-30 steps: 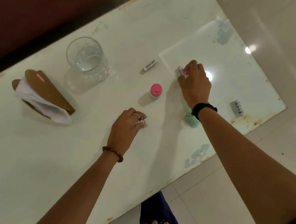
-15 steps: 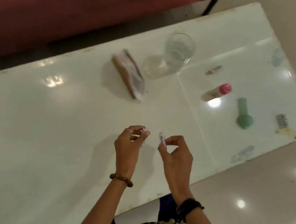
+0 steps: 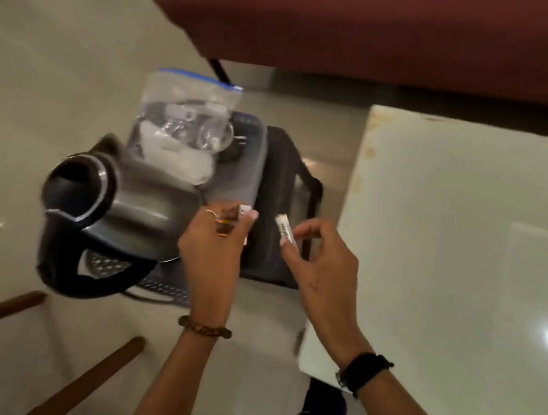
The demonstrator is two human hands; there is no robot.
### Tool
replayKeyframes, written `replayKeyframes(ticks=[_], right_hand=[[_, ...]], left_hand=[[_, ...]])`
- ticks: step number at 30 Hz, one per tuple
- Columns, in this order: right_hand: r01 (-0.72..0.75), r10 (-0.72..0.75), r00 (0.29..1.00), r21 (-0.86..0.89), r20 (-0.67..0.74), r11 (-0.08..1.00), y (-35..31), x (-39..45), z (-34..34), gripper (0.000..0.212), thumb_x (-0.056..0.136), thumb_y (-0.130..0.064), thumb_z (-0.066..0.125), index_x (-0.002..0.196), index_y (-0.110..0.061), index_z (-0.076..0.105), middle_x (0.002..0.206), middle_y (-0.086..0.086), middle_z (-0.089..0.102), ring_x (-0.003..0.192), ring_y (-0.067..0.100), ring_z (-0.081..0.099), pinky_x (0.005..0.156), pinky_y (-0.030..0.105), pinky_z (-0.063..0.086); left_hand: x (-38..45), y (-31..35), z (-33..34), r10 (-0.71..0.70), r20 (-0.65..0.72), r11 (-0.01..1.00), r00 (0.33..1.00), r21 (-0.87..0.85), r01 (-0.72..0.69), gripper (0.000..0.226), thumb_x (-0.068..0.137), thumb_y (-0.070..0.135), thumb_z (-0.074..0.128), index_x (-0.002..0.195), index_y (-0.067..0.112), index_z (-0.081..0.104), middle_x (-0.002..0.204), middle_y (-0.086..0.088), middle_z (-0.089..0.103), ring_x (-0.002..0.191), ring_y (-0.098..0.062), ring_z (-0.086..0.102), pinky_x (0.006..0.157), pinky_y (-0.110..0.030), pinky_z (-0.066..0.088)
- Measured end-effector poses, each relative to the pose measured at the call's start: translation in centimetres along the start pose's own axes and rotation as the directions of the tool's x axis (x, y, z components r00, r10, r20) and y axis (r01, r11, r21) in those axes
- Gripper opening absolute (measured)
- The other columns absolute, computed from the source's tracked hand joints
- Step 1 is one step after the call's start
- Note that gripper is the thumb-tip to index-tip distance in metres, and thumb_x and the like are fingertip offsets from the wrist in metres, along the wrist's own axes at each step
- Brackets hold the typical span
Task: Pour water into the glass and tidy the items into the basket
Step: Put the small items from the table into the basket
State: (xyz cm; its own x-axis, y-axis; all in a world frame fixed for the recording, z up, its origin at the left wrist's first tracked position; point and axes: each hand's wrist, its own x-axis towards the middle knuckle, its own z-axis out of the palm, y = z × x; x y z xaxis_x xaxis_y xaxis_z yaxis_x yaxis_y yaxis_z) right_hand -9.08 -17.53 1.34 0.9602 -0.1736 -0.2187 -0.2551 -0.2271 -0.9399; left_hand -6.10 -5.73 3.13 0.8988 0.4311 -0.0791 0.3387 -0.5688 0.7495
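Note:
A dark basket sits on the floor left of the white table. Inside it lie a steel kettle, tipped on its side, and a clear zip bag of small items. My left hand hovers over the basket's near part, pinching a small white item at its fingertips. My right hand is beside it, holding a small white labelled tube between thumb and fingers above the basket. The glass is out of view.
A dark red sofa runs along the top. Two brown wooden legs cross the floor at bottom left. The table's left edge stands just right of the basket.
My view has swung left from the table to the basket on the floor. Both hands have carried their small items off the table and now hover over the basket.

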Motion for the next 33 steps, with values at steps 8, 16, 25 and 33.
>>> replayKeyframes(ticks=[8, 16, 25, 33], right_hand=[[0.295, -0.164, 0.952, -0.625, 0.259, 0.723, -1.3, 6.3, 9.6, 0.008, 0.088, -0.023, 0.052, 0.088, -0.017, 0.048, 0.091, 0.007, 0.061, 0.093, 0.027, 0.047, 0.076, 0.037, 0.034], [0.237, -0.194, 0.968, -0.824, 0.158, 0.514, 1.0, 12.5, 12.6, 0.02, 0.091, -0.022, 0.05, 0.106, -0.01, 0.051, 0.098, 0.015, 0.062, 0.101, 0.032, 0.047, 0.083, 0.04, 0.031], [0.271, -0.236, 0.961, -0.682, 0.146, 0.68, 1.7, 12.6, 11.7, 0.011, 0.091, -0.016, 0.047, 0.098, -0.015, 0.055, 0.093, 0.007, 0.064, 0.095, 0.026, 0.051, 0.083, 0.037, 0.035], [0.218, -0.237, 0.97, -0.246, -0.05, 0.945, 3.9, 7.8, -0.6, 0.006, 0.088, -0.017, 0.057, 0.084, -0.02, 0.054, 0.082, -0.009, 0.058, 0.075, 0.004, 0.051, 0.072, 0.009, 0.04]], left_hand=[[5.4, -6.1, -1.7, -0.087, 0.135, 0.971, 0.987, 0.233, 0.054, 0.019, 0.086, 0.026, 0.06, 0.097, 0.011, 0.063, 0.093, -0.013, 0.071, 0.089, -0.025, 0.065, 0.076, -0.033, 0.048], [11.6, -6.0, 5.0, -0.332, 0.043, 0.929, 0.942, -0.161, 0.335, 0.017, 0.088, 0.006, 0.054, 0.103, 0.001, 0.056, 0.103, -0.021, 0.066, 0.098, -0.031, 0.061, 0.081, -0.03, 0.045], [10.8, -6.9, 5.7, -0.275, 0.077, 0.936, 0.958, -0.208, 0.286, 0.019, 0.085, -0.003, 0.055, 0.103, 0.003, 0.061, 0.099, -0.014, 0.068, 0.086, -0.016, 0.063, 0.072, -0.014, 0.049], [0.4, 1.0, 8.5, 0.158, 0.091, 0.964, 0.983, -0.232, -0.133, 0.02, 0.083, 0.002, 0.062, 0.089, 0.022, 0.06, 0.086, 0.005, 0.063, 0.079, 0.006, 0.059, 0.073, -0.005, 0.045]])
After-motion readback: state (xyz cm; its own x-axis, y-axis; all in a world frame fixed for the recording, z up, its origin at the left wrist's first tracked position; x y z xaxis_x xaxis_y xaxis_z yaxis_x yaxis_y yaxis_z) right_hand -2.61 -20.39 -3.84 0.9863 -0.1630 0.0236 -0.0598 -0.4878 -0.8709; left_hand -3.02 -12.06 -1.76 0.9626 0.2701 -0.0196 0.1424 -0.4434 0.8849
